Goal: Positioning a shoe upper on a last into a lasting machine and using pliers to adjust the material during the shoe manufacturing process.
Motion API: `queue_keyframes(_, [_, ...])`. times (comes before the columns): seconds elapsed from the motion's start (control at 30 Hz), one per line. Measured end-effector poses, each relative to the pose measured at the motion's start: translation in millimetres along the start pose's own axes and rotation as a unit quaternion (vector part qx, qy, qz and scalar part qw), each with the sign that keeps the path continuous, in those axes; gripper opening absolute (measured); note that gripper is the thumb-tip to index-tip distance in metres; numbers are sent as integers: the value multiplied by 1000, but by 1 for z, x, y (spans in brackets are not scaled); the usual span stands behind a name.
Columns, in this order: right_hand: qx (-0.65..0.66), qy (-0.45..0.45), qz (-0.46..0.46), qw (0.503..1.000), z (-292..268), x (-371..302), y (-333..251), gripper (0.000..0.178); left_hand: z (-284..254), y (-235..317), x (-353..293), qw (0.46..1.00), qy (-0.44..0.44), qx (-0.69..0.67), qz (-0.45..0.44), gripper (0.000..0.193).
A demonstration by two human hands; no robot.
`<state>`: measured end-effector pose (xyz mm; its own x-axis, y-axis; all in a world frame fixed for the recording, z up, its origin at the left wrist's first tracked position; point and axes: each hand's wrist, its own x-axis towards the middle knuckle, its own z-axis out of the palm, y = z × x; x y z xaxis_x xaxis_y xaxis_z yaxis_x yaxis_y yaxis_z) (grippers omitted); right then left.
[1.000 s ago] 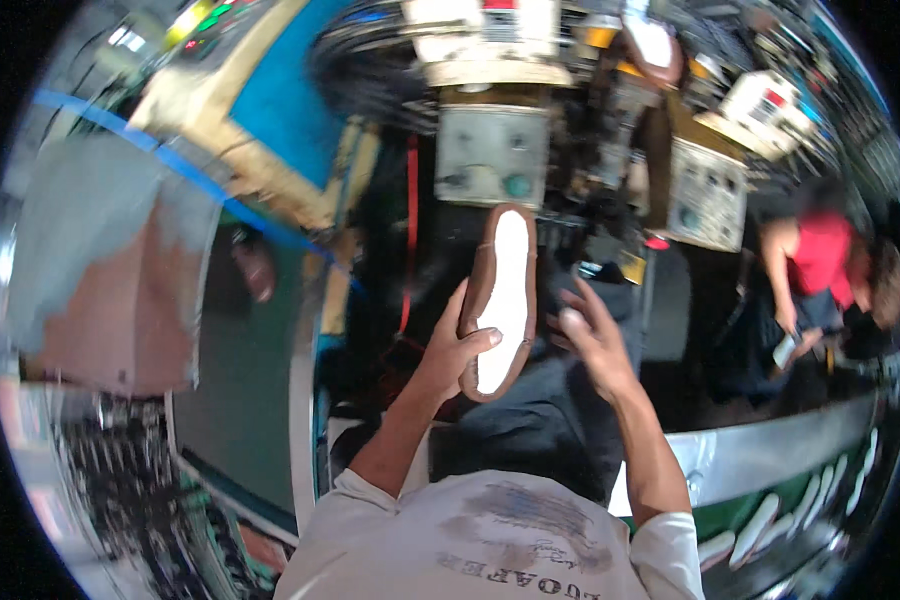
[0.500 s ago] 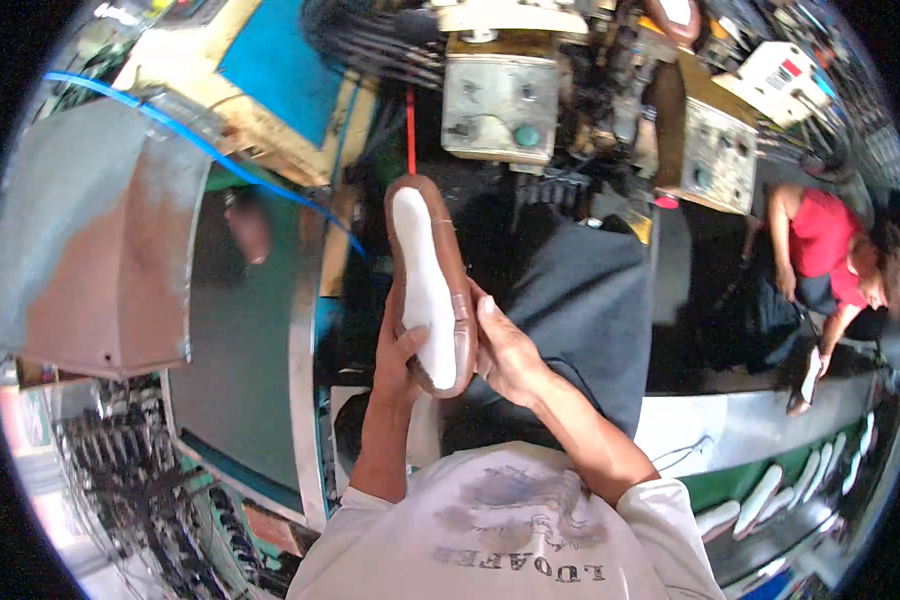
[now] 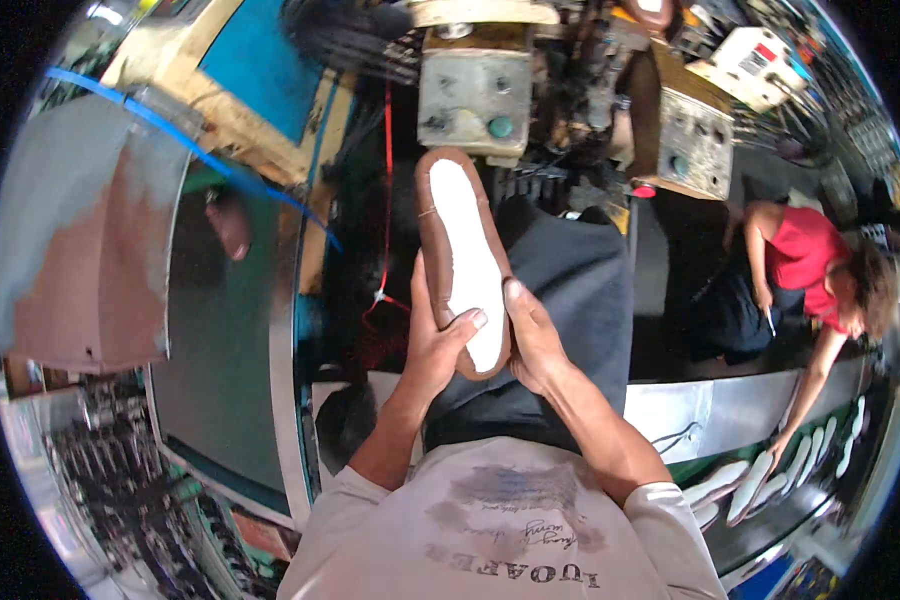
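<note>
A brown leather shoe upper [image 3: 429,225] is held sole side up in front of me, its white underside [image 3: 470,245] facing me. It points away and leans slightly left at the far end. My left hand [image 3: 438,352] grips the near end from the left, thumb lying across the white underside and the other fingers partly hidden beneath. On the right edge of the same end, my right hand [image 3: 535,345] is closed around the side with its thumb along the rim. The shoe is above my dark-trousered lap [image 3: 570,310].
Machine control boxes [image 3: 475,100] [image 3: 695,140] stand ahead. On the right, a person in red [image 3: 805,255] reaches to a row of white-bottomed shoes [image 3: 755,485] behind a metal ledge [image 3: 690,415]. A green belt surface [image 3: 225,350] and a brown-grey metal housing [image 3: 90,240] are left.
The shoe has shifted right and now leans the other way, with my left thumb further across its underside. The other person's hand has moved from a held shoe to the shoe row.
</note>
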<state>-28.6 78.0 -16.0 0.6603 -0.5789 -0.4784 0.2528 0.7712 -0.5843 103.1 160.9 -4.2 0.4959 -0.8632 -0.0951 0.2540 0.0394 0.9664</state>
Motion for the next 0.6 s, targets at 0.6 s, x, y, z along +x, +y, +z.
queue_keyframes(0.6, [-224, 165, -95, 956, -143, -51, -72, 47, -507, 19, 31, 702, 253, 654, -127, 47])
